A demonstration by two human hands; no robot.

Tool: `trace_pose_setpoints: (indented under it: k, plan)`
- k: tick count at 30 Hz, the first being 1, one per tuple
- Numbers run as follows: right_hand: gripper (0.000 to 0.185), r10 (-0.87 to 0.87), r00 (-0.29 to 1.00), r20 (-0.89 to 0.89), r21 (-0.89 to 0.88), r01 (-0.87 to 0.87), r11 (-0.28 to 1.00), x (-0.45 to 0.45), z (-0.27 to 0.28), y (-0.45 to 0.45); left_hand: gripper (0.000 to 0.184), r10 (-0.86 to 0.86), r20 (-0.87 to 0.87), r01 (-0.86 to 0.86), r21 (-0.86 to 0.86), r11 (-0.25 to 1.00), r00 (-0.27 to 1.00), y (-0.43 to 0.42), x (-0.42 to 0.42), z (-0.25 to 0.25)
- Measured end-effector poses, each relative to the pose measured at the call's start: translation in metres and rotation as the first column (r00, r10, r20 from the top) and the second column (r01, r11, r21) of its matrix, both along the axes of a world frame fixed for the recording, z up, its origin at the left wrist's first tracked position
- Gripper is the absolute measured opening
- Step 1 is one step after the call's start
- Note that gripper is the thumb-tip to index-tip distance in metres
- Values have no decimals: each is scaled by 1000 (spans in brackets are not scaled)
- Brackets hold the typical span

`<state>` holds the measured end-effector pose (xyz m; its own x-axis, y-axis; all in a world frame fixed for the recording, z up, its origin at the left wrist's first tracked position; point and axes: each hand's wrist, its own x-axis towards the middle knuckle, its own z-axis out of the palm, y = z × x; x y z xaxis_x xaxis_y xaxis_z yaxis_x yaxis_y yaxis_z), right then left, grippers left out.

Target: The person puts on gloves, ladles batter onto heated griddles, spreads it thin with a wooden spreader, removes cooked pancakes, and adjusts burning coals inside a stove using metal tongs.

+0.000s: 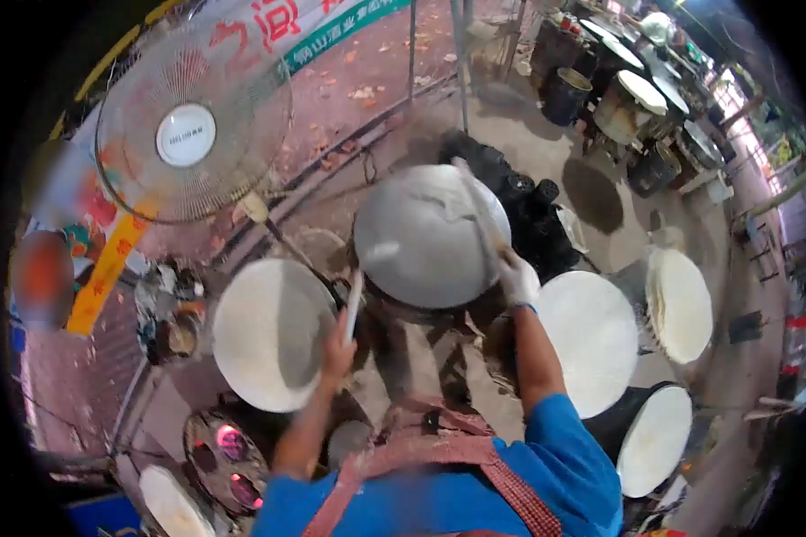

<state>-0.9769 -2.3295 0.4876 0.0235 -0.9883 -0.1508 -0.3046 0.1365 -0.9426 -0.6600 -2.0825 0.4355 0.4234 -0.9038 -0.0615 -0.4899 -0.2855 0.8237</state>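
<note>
A large round grey griddle [403, 259] lies in front of me, with a wet, whitish smear of batter [443, 204] on its upper part. My right hand [518, 279], in a white glove, grips a long pale scraper [480, 208] that reaches over the griddle's right side. My left hand [338, 351] is wrapped round a short, flat, pale stick [355, 302] held upright by the griddle's lower left rim. Its exact kind cannot be told. Round white flatbreads rest on either side: one on the left [255, 336], one on the right [591, 345].
A wire-caged fan [186, 134] stands at the upper left. Glowing coals [231, 442] show in a stove at the lower left. Black cylindrical briquettes [519, 190] are piled behind the griddle. More flatbreads [681, 304] stand at the far right, and drums [568, 95] beyond.
</note>
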Motion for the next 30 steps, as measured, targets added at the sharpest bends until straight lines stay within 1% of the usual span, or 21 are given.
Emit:
trace_pose_setpoints:
  k: [1,3,4,5,6,7,8,9,11,13,15,16,18,20,21,23,24,25,26,29,30]
  plan:
    - [39,-48,987,155,-36,54,998,-9,-35,-3,70,-12,144,33,-140,990,990,19,2,-11]
    - [36,-145,956,255,19,145,989,32,-87,20,67,39,-49,-39,-5,999,998,42,-6,5]
    - [35,-163,968,191,-32,173,984,68,-87,31,67,13,-54,-16,-49,999,998,44,-6,5]
    - [35,-74,983,167,-124,96,988,93,-73,39,66,-2,-63,-4,-94,996,998,42,-8,5]
    - [34,-7,994,109,-35,11,999,89,-32,41,66,-11,-67,2,-133,991,998,44,-7,6]
    - [33,64,996,64,58,-68,996,83,-1,41,67,-11,-87,7,-49,999,996,46,-6,12]
    - [31,106,990,-97,-51,-112,992,55,-4,36,68,-9,-103,12,31,999,995,45,-7,24]
    - [31,58,954,293,79,-85,993,37,33,47,70,-5,-115,16,97,995,993,42,-4,31]
    - [34,-90,874,477,63,68,996,3,-29,29,72,-33,99,37,-30,999,995,47,3,-4]
    - [36,-55,865,499,152,-24,988,14,-122,22,73,-11,54,11,-3,1000,999,48,3,-19]
    - [28,83,974,209,-28,-79,996,61,-57,42,73,18,45,-17,-32,999,999,46,-3,-27]
    - [31,216,950,227,62,-236,970,59,-31,38,72,35,60,-32,-50,998,998,45,-10,-28]
    - [30,184,922,341,109,-233,966,24,-1,25,71,46,167,-27,-114,993,985,48,-17,-31]
    - [28,155,876,457,46,-197,979,-15,-11,-1,71,90,59,-87,-60,994,994,52,-24,-14]
    - [29,-1,749,662,164,-144,976,-13,28,5,70,123,-2,-123,-34,992,992,50,-29,-9]
    - [29,171,889,424,151,-256,955,-10,-28,-12,70,192,-89,-191,16,981,977,48,-39,-4]
    - [30,178,895,409,190,-274,943,6,-42,-10,70,217,-106,-216,27,976,970,46,-42,-3]
    - [30,190,902,388,236,-297,925,24,-47,-5,70,297,-245,-266,151,952,923,46,-54,22]
    - [31,243,895,375,337,-376,864,23,-14,0,70,391,-368,-297,286,911,843,51,-66,36]
    - [35,237,895,378,339,-372,864,-17,17,-21,66,484,-374,-383,314,869,791,72,-76,38]
    - [38,227,860,456,229,-360,904,-28,3,-39,67,440,-354,-374,241,896,826,84,-75,25]
